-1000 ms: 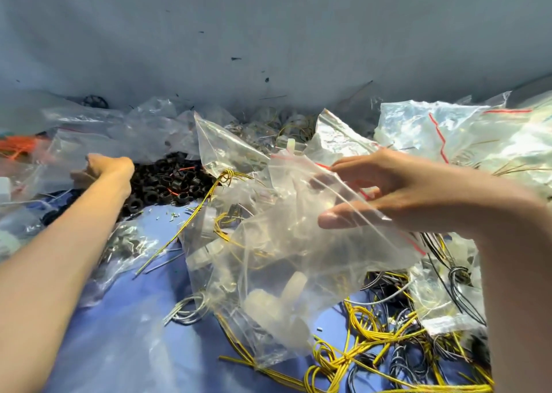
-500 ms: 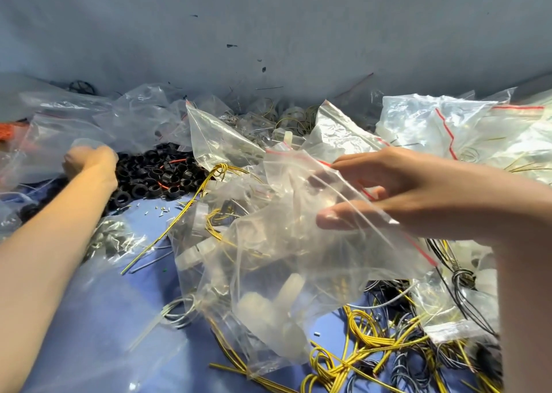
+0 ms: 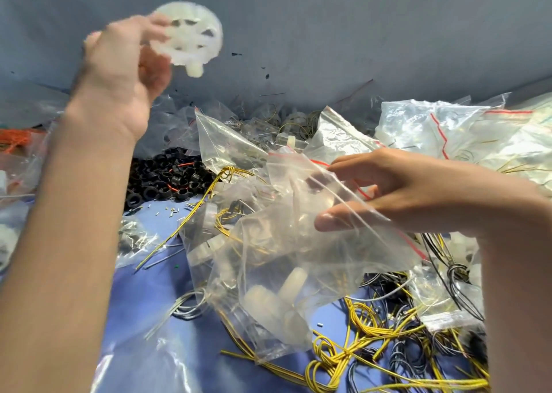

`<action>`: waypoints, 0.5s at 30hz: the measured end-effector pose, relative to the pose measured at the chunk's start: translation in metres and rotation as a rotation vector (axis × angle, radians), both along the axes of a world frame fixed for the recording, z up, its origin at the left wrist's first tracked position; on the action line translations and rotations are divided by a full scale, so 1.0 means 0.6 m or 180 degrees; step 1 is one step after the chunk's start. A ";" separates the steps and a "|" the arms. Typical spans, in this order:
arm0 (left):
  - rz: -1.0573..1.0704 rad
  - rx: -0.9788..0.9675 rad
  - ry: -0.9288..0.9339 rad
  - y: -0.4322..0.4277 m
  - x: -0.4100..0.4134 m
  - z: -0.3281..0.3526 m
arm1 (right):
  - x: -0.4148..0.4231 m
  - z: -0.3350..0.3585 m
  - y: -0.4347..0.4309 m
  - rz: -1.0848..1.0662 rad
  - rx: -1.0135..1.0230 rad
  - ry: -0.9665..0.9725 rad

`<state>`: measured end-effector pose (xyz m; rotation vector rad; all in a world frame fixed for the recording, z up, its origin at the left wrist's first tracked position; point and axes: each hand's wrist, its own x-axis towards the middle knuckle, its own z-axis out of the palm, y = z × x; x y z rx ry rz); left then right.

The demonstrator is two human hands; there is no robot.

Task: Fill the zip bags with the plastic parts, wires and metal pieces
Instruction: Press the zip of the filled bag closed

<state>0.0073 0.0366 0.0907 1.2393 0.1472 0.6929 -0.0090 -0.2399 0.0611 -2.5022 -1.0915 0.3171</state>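
The left hand (image 3: 119, 73) is raised high in front of the grey wall (image 3: 358, 34). It holds a white plastic wheel (image 3: 191, 37). The picture is blurred there, but the fingertips (image 3: 155, 25) and the thumb pinch the wheel at its left rim, so most of the wheel stands free to the right of the fingers. The flat face of the wheel, with its holes, is turned toward the camera. A short stub on it points down.

The right hand (image 3: 403, 195) holds a clear zip bag (image 3: 298, 258) near its mouth, lower and to the right of the wheel. The fingers (image 3: 352, 165) are stretched toward the left, close together, at the red strip of the mouth. The thumb (image 3: 337, 221) lies below them, behind a layer of the film, and the film is pinched between thumb and fingers. The bag hangs with its long axis from the hand down and a little to the left. The mouth is at the top, and white plastic pieces (image 3: 277, 297) lie in the bottom part.

Between the wheel and the mouth of the bag there is open air. A heap of black rings (image 3: 170, 177) and crumpled clear bags lie lower, on the blue cloth (image 3: 143, 297). The bottom edge of the bag hangs just over loose yellow wires (image 3: 358, 333). More bags with red strips (image 3: 433, 130) are piled behind the right hand, near it.
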 end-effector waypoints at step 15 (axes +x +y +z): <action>-0.2514 0.1712 -0.0801 -0.144 -0.053 -0.047 | 0.000 -0.014 -0.013 0.0401 0.1705 0.0665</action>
